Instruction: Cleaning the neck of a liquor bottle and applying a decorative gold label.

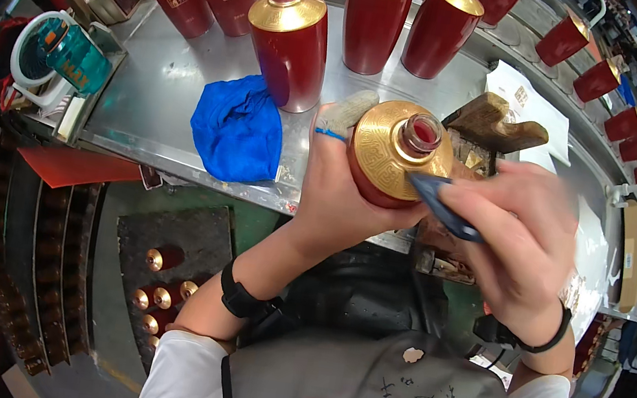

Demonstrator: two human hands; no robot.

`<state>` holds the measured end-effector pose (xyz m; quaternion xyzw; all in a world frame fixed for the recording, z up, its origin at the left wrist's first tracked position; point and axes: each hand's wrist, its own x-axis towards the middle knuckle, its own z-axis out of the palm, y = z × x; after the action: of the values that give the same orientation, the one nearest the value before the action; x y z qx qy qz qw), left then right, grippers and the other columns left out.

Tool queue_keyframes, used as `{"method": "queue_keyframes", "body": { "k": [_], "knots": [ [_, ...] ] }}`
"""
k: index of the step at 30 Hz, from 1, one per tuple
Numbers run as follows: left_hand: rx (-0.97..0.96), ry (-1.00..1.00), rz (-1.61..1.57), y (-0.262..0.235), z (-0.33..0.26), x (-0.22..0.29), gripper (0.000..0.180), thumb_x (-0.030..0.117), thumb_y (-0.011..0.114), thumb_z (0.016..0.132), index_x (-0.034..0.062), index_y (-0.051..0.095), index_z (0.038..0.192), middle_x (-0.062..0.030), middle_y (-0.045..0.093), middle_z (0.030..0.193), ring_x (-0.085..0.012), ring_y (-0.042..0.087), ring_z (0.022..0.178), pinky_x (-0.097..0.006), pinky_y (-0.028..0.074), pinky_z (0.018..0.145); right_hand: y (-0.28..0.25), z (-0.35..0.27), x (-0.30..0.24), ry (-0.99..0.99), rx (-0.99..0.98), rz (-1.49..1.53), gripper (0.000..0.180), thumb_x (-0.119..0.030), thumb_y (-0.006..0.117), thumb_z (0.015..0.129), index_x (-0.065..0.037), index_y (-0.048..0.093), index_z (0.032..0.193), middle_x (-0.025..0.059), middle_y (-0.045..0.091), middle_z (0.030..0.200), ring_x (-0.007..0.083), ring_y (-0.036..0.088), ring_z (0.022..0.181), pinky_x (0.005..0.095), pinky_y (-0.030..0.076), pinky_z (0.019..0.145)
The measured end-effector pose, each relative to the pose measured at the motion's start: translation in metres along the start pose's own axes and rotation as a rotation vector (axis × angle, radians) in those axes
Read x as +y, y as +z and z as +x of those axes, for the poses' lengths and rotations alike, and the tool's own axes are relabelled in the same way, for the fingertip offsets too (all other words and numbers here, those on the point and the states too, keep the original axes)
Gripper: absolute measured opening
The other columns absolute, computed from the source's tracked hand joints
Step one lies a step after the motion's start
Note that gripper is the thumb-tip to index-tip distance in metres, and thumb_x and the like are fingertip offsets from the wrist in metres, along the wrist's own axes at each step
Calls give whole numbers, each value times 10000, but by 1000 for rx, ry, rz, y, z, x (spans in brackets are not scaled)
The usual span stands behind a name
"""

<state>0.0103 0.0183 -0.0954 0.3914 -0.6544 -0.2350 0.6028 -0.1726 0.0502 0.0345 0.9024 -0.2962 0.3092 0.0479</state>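
Note:
My left hand (349, 213) is wrapped round a dark red bottle (404, 150) with an embossed gold shoulder and an open clear glass neck. The bottle tilts toward me above the bench edge. A pale fabric cover (352, 112) with a blue tie is on my left thumb. My right hand (524, 230) pinches a dark blue folded cloth (452, 211), its tip against the lower right of the gold shoulder. The right hand is slightly blurred. A bright blue cloth (238, 129) lies crumpled left of the held bottle, beside a standing red bottle (289, 55).
A worn wooden cradle (498, 125) stands just right of the held bottle. More red bottles (376, 22) line the back of the metal bench (162, 85). At the left are a teal bottle (76, 60) and a white-rimmed fan (31, 53). Small gold-topped pieces (164, 298) sit on a low board.

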Motion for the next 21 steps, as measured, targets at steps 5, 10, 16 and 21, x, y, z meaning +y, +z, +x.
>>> {"method": "queue_keyframes", "body": {
  "k": [5,10,16,21],
  "knots": [
    [124,86,130,1,-2,1,1075,391,949,548,-15,376,1362,-236,461,1287,-444,433,1216,-507,346,1047,12,3,-12,-43,-184,152,365,-112,736,671,-42,724,1029,60,657,884,229,569,770,365,466,704],
    [-47,-13,-187,-35,18,4,1157,371,935,611,-8,287,1491,-212,447,1417,-397,407,1323,-482,350,1101,-5,12,-2,55,-30,63,433,-15,758,645,-30,703,1074,103,663,884,266,610,752,349,475,655],
    [-584,-35,-139,-63,52,-1,1018,181,918,611,-12,362,1440,-120,571,1328,-231,574,1206,-354,423,1060,24,5,-8,192,47,50,341,79,743,736,14,677,1064,145,650,901,257,638,781,342,553,679],
    [-358,-71,-113,-41,41,0,945,267,960,542,5,449,1292,-128,586,1209,-258,614,1122,-373,485,960,34,13,-16,181,33,187,316,129,695,742,57,665,1048,146,555,835,253,623,762,490,559,963]
  ]
}}
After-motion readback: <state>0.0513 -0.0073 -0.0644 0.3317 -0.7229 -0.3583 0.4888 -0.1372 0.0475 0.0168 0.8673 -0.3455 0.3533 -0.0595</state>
